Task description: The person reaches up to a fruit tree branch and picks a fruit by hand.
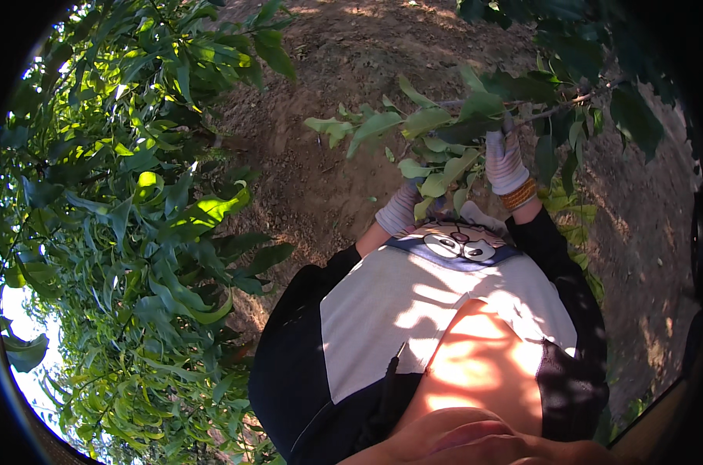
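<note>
My right hand, in a pale striped knit glove, reaches up to a leafy branch and its fingers close around the stem. An orange-brown band circles that wrist. Lower and to the left, my left hand wears a matching glove. Hanging leaves from the same branch cover its fingers, so its grip is hidden. Both hands are in front of my waist, close to the cartoon print on my pale shirt.
Dense green foliage fills the left side. Bare brown soil lies below, patched with sun and shade. Darker leaves overhang at the upper right. Yellowish leaves show beyond my right forearm. A dark cord hangs at my chest.
</note>
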Motion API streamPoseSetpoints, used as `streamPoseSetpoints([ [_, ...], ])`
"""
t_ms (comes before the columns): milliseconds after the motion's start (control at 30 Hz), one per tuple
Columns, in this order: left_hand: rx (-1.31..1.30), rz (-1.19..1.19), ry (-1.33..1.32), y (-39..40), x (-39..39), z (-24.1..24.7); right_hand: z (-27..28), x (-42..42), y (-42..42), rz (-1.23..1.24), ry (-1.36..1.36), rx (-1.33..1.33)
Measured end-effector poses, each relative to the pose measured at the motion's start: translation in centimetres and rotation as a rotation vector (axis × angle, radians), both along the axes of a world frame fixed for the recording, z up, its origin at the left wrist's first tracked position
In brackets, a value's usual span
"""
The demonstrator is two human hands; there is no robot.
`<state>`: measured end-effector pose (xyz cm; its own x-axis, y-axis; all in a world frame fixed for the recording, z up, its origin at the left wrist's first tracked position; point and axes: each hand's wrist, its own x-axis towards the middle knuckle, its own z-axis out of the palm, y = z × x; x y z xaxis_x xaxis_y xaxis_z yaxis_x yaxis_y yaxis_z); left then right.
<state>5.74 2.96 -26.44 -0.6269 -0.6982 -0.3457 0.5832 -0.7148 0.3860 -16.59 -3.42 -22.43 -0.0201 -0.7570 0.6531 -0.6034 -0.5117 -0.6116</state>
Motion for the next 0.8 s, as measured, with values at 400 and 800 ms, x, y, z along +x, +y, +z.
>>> streamPoseSetpoints([
  [400, -0.094, -0.15, 0.186, -0.5, 0.4, -2.3, 0.3, 0.1, 0.3, 0.004, -0.036, 0.042],
  [800, -0.295, -0.19, -0.02, -0.9, 0.3, -1.6, 0.2, -0.2, 0.2, 0.02, -0.046, 0.072],
])
